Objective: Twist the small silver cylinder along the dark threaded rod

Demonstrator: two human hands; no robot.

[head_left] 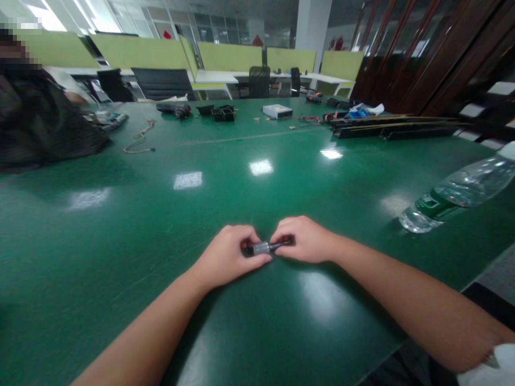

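left hand [233, 252]: thumb and fingers clamped around the left end of a small dark cylinder [261, 248] with a grey band | right hand [308, 240]: fingertips pinched on its thinner right end | small dark cylinder: between both hands, near side of the green table [132, 236], contact unclear | clear bottle [446, 202]: off to the right

A whitish, loosely creased sleeve [502, 366] shows at four o'clock; the left hand [227, 254] and right hand [308, 240] are bare.
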